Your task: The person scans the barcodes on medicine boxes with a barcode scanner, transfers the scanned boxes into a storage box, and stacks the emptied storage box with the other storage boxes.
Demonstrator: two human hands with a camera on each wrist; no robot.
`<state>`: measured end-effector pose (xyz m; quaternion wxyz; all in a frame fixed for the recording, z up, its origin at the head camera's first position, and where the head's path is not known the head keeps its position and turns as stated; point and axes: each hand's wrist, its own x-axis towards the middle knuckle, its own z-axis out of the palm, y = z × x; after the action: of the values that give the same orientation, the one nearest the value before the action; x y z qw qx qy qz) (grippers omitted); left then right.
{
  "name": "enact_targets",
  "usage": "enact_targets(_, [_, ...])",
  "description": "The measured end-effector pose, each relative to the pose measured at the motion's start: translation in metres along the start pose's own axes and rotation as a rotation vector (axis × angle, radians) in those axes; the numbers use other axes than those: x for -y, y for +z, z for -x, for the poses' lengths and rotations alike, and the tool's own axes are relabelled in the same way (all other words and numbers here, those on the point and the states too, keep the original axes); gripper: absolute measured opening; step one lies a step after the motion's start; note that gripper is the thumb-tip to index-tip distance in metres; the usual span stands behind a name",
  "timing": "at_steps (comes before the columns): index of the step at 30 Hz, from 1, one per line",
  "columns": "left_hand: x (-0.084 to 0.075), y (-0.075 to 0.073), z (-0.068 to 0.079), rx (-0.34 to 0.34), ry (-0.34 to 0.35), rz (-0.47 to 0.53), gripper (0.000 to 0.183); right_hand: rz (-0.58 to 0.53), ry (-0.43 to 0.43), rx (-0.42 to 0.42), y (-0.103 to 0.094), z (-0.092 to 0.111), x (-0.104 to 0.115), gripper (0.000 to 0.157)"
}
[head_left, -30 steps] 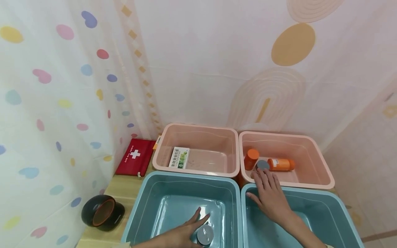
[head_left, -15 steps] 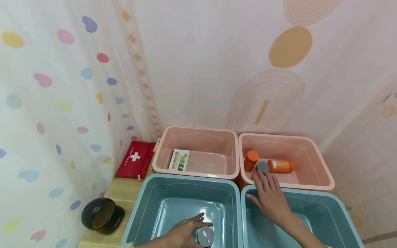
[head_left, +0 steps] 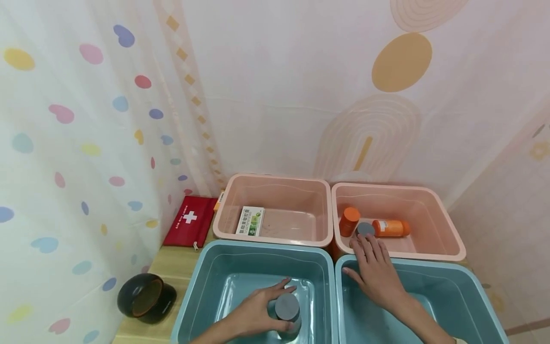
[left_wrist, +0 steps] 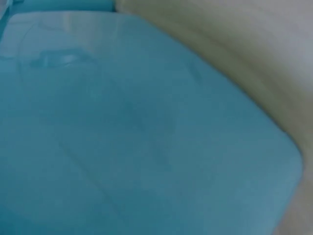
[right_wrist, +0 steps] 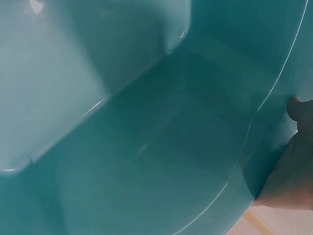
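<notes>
In the head view, my left hand [head_left: 258, 310] grips a small cylindrical container with a grey lid [head_left: 287, 306] inside the left blue bin [head_left: 266, 246]. Its thumb lies on the near side, the fingers along the far side. My right hand [head_left: 380, 277] rests with extended fingers over the adjoining rims of the right blue bin [head_left: 434, 265] and right pink bin [head_left: 447, 224]. Just beyond those fingertips is another grey lid [head_left: 365, 229], beside an upright orange bottle [head_left: 350, 221] and a lying orange bottle [head_left: 392, 228]. The right wrist view catches part of that hand [right_wrist: 291, 171] at the bin edge.
The left pink bin [head_left: 296, 184] contains a white-and-green medicine box [head_left: 250, 220]. Left of it lie a red first aid pouch [head_left: 189, 220] and an orange box corner [head_left: 218, 201]. A black bowl-like object [head_left: 147, 298] stands on the wooden table [head_left: 176, 265].
My left hand has closed around the grey-lidded container, which has risen slightly and shows more of its side. My right hand stays in place.
</notes>
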<state>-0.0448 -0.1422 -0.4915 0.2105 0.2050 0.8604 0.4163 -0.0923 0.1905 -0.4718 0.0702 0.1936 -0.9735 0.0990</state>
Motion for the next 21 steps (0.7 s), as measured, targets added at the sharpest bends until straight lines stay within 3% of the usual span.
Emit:
enact_targets(5, [-0.014, -0.011, 0.011, -0.045, -0.001, 0.038, 0.083, 0.0, 0.007, 0.009, -0.001, -0.001, 0.0, 0.079])
enact_targets(10, [-0.032, -0.022, 0.035, -0.142, -0.072, 0.205, 0.085, 0.002, 0.009, 0.013, 0.0, 0.0, 0.0, 0.079])
enact_targets(14, [-0.045, -0.031, 0.056, -0.327, -0.109, 0.338, 0.08, 0.013, 0.003, -0.004, -0.001, 0.001, 0.0, 0.078])
enact_targets(19, [-0.05, -0.042, 0.085, -0.608, -0.089, 0.365, 0.076, 0.019, 0.003, -0.002, 0.0, 0.0, -0.001, 0.079])
enact_targets(21, [-0.046, -0.048, 0.098, -0.704, -0.131, 0.369, 0.076, 0.014, 0.006, 0.005, 0.0, 0.0, -0.001, 0.079])
